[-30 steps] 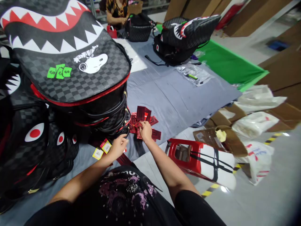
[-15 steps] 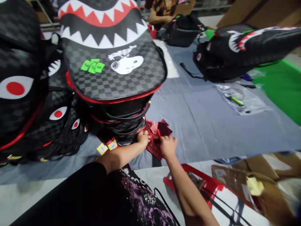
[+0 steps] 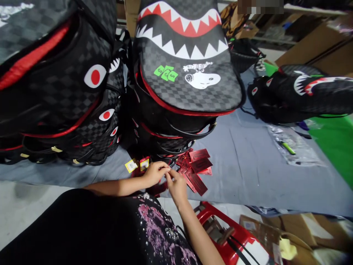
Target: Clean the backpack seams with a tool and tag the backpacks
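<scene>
My left hand [image 3: 156, 173] and my right hand [image 3: 177, 187] meet at the fingertips near the front edge of the table, both pinched closed. Whatever lies between the fingers is too small to make out. Just right of them, dark red tags [image 3: 200, 165] lie fanned out in a loose pile. A yellow-edged white tag [image 3: 131, 166] and a red and yellow tag [image 3: 144, 163] are to the left. Behind my hands rises a stack of black checkered backpacks [image 3: 190, 95], the top one with a shark mouth and a white cartoon dog.
More backpacks [image 3: 82, 99] with red eyes are piled at left. Another backpack [image 3: 303, 92] lies at the right, near a clear plastic bag [image 3: 292, 147] with a green item. A red stool [image 3: 217, 228] and cardboard boxes [image 3: 300, 228] stand below the table [image 3: 242, 162].
My right hand has left the red tags and come over to my left hand, fingertips together. The red tags are spread differently. The view has swung left.
</scene>
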The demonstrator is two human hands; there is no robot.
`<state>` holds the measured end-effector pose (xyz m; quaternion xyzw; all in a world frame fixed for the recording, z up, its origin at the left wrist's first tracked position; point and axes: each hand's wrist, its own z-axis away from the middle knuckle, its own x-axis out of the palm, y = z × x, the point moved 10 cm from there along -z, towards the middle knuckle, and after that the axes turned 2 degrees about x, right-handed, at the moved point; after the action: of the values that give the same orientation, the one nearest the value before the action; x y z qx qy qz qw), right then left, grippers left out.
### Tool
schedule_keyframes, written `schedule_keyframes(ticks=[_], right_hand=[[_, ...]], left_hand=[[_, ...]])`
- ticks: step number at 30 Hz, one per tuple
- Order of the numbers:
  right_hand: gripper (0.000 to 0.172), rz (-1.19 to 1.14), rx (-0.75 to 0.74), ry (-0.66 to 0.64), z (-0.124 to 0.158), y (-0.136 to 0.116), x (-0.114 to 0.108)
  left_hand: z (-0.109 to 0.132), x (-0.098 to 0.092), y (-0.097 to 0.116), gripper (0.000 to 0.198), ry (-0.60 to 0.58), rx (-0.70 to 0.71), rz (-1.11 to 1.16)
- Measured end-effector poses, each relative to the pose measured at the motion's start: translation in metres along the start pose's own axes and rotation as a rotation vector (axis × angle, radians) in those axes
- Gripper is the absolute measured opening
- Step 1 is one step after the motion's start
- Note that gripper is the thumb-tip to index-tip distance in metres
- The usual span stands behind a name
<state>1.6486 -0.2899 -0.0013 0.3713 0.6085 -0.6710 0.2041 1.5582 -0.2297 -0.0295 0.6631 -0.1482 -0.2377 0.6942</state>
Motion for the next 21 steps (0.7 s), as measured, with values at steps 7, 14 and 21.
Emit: schedule_keyframes(ticks=[7, 14, 21], right_hand=[[0.044, 0.036, -0.098, 0.122, -0.035, -0.097, 0.017], [0.034, 0.164, 0.054, 0.155, -0.067, -0.108, 0.026], [0.037, -0.033, 0.113, 0.203, -0.067, -0.093, 0.028]], left_hand=[[0.014, -0.122, 0.015, 0.018, 0.203, -0.015, -0.011], [0.003, -0.156, 0.038, 0.027, 0.067, 0.023, -0.482], [-0.017, -0.159, 0.049, 0.032, 0.026, 0.129, -0.681]])
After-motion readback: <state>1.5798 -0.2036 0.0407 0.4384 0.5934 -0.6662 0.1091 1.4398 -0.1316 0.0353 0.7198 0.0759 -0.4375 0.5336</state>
